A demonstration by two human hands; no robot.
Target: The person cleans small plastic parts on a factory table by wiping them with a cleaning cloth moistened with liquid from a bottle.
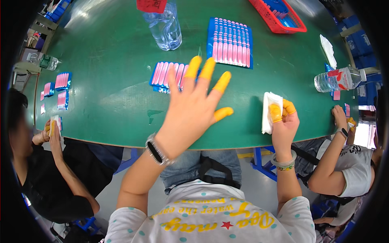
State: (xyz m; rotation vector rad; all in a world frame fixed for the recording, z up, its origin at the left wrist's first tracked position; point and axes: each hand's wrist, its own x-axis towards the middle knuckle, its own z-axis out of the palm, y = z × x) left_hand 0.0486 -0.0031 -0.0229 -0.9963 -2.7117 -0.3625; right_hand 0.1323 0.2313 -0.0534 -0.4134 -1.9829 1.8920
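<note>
Left hand (190, 107) is palm down over the tabletop (117, 77), grip spread apart, holding nothing. Yellow finger cots (222, 82) cover its thumb and three fingers; little finger bare. Nearest thing: stack of pink-striped blue cards (160, 74) at 11 o'clock from the palm, lying flat, partly hidden by the fingers; can't tell if they touch it.

Right hand (285, 123): grip clamped on a folded white cloth (266, 114), pinched between thumb and fingers, yellow cots here too. Cloth stands roughly upright at 10 o'clock from that palm, 3 o'clock from the left one.

Larger pink-striped blue sheet (231, 44) at 1 o'clock from left palm, well apart from right grip. Clear plastic bottle (167, 32) between 11 and 12. Red plastic basket (288, 29) at 2, blue pieces inside. From right hand: tipped bottle with red-and-white label (342, 79) at 2, crumpled white cloth (327, 50) at 1. Co-worker in black (60, 182) at 8 o'clock, hands on a white cloth; co-worker in grey (356, 162) at 4.
</note>
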